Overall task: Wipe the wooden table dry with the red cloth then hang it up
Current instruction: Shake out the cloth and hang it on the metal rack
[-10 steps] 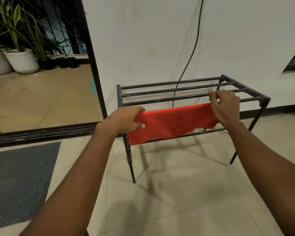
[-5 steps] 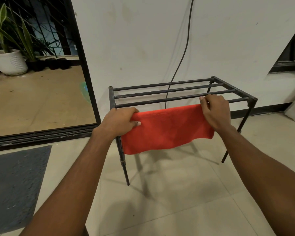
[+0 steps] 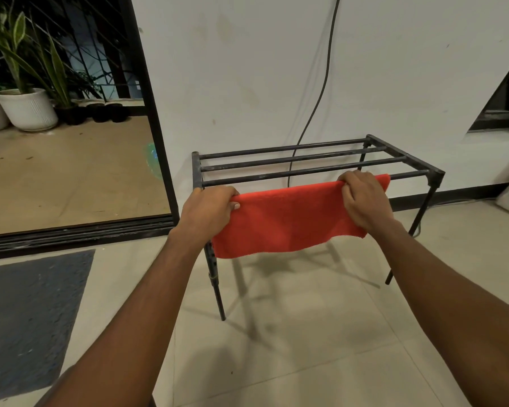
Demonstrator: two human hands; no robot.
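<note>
1. Left hand (image 3: pixel 207 208) is clenched on the left end of the red cloth (image 3: pixel 288 220), thumb on the front face, fingers curled over the top edge.
2. Right hand (image 3: pixel 363 201) grips the cloth's right end from above, fingers pinching the top fold. A small corner of cloth pokes out past its knuckles on the right.
3. I see the cloth draped over the nearest top bar of the black metal rack (image 3: pixel 315 160), spread flat between the two hands. Front flap hangs down in front of the rack; bottom edge is wavy and lower on the left. Can't tell how much hangs behind the bar.
4. Rack is a low frame with parallel top bars, three bare ones behind the cloth. Left front leg (image 3: pixel 216 286) and right front leg (image 3: pixel 393 270) stand on the tiled floor (image 3: pixel 291 348). It sits just beside the white wall (image 3: pixel 276 69).
5. A dark cable (image 3: pixel 321 92) runs down the wall and passes behind the rack.
6. Left of me: grey mat (image 3: pixel 27 312) on the floor, then a dark door frame (image 3: pixel 150 113).
7. Beyond the frame, a white pot (image 3: pixel 27 108) with a tall-leaved plant (image 3: pixel 15 48) and a few small dark pots (image 3: pixel 100 111).
</note>
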